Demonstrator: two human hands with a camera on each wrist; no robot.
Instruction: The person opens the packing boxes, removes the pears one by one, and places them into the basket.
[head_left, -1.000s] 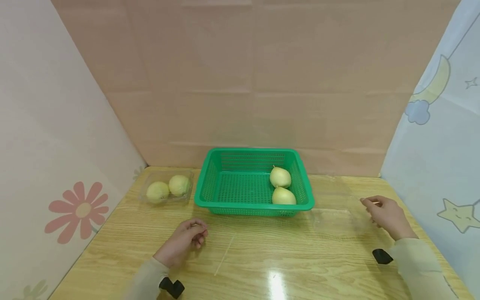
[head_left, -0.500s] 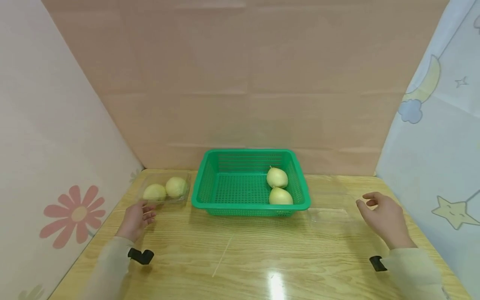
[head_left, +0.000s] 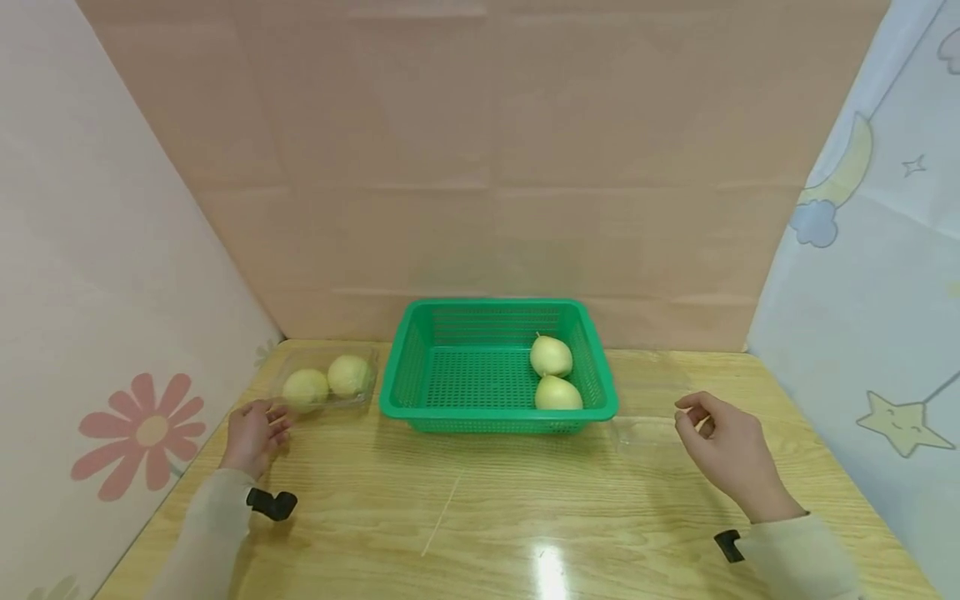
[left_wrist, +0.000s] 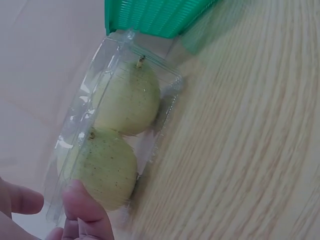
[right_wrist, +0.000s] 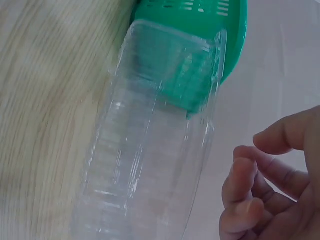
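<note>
**Head view: two boxed pears (head_left: pixel 305 389) being approached by the left hand (head_left: pixel 253 439)**

The two boxed pears are lying side by side in a clear box (left_wrist: pixel 172 77) on the surface (head_left: pixel 360 517), left of the green basket (head_left: pixel 498 414). Over the past second the left hand has been travelling from in front of the basket's left corner to the near side of this box. Its fingers are extending loosely and enclosing nothing; in the left wrist view they are overlapping the box, though whether they are touching it cannot be told. The shift is apparently bringing this fruit within reach, while its removal is still awaiting a grasp. Two unboxed pears (head_left: pixel 551 357) are resting at the basket's right end, keeping their places. Farther right, a clear container (right_wrist: pixel 135 150) is lying beside the basket. Near it the right hand (head_left: pixel 726 450) is hovering, having been drawing slightly inward; its fingers are curling loosely and gripping nothing.
</note>
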